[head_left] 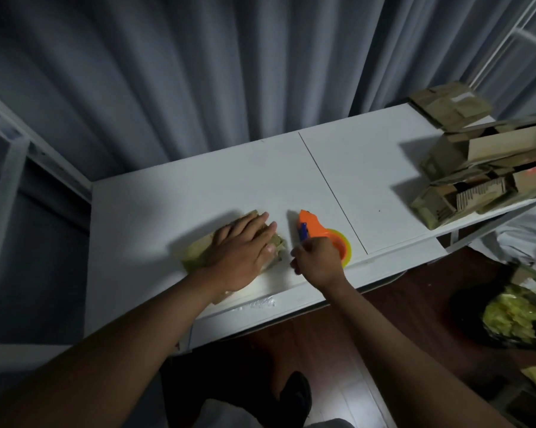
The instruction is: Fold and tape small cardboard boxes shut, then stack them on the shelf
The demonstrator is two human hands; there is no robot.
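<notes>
I see my left hand (241, 251) pressing flat, fingers straight, on the box (199, 251) near the counter (199, 186) front edge, while my right hand (317, 257) grips the dispenser (311, 228) beside it; if that press slackens, I judge the flaps could spring open and the tape land crooked.

One head-worn camera (wide-angle) looks forward and steeply down from above the desk (260, 168), close over both forearms, with floor (337, 341) below.
</notes>
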